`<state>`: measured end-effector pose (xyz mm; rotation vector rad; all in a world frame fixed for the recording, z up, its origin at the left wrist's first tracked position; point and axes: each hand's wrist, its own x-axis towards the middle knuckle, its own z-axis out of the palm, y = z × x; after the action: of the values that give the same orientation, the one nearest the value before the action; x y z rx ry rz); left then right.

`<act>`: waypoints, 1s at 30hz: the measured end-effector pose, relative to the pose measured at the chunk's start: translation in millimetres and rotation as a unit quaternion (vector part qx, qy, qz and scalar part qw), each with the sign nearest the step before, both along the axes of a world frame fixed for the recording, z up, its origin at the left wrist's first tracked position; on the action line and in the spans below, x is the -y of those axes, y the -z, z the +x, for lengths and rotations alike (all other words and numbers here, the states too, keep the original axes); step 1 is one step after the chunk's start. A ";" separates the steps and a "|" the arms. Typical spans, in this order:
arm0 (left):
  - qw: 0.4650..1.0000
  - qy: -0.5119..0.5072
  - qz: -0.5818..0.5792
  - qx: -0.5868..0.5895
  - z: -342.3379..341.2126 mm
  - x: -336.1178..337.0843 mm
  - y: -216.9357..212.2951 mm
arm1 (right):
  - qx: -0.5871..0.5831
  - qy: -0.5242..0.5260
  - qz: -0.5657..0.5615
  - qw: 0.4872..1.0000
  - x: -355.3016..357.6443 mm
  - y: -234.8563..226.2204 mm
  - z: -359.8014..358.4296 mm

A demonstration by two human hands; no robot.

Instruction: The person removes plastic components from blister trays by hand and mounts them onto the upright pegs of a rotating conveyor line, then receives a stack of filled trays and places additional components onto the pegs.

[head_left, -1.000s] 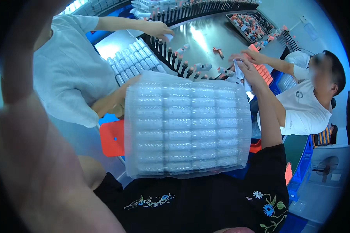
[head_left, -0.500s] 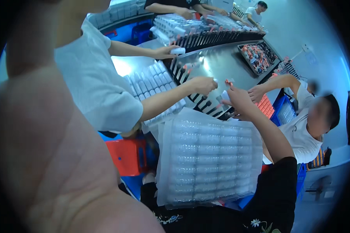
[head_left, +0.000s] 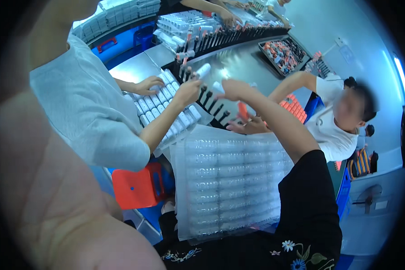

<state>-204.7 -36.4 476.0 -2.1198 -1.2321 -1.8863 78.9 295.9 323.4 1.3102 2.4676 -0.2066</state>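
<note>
My left hand (head_left: 54, 171) fills the left edge, very near the camera and blurred. Its palm faces me, and its fingertips are out of frame. From a black sleeve my right forearm stretches over to the pegged rack, where my right hand (head_left: 234, 90) is closed at a small white cylinder (head_left: 218, 87), partly covered by the fingers. Just below it another hand (head_left: 251, 125), whose arm is hidden behind mine, is by an orange piece (head_left: 243, 110). A stack of clear plastic blister trays (head_left: 234, 184) lies in front of my body, under my right arm.
On the left a co-worker (head_left: 94, 108) holds a white tube (head_left: 203, 70) over a tray of white tubes (head_left: 168, 103). A black pegged rack (head_left: 213, 105) edges the metal table. A bin of orange and black parts (head_left: 281, 56) stands beyond. Below is a red stool (head_left: 137, 186).
My right hand has moved left and up along the rack. The left co-worker's hands have drawn back to their tray. The whole view has shifted slightly.
</note>
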 end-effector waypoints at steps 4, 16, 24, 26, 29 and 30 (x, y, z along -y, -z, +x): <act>0.998 -0.061 -0.016 -0.026 2.7 -51.6 -45.0 | -0.498 0.106 -0.086 0.856 73.4 -92.3 -30.5; 0.802 0.427 -0.416 0.026 162.2 -28.1 43.4 | -0.673 -0.039 0.072 0.735 273.9 -143.0 67.8; 0.814 0.384 -0.434 -0.033 184.5 -26.3 54.4 | -0.597 0.140 -0.074 0.786 314.5 -121.8 101.2; 0.848 0.368 -0.378 -0.051 190.6 -31.8 55.2 | -0.587 0.149 -0.093 0.790 312.9 -120.4 110.5; 0.872 0.310 -0.369 -0.089 192.6 -31.6 50.4 | -0.603 0.111 -0.035 0.789 296.8 -126.2 114.6; 0.910 0.249 -0.311 -0.118 191.3 -29.2 50.3 | -0.623 0.106 -0.017 0.775 285.5 -122.1 120.2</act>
<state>-13.5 -7.2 425.7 -3.1399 -1.4825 -1.3932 199.1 10.4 445.5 1.7524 3.1807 -1.6425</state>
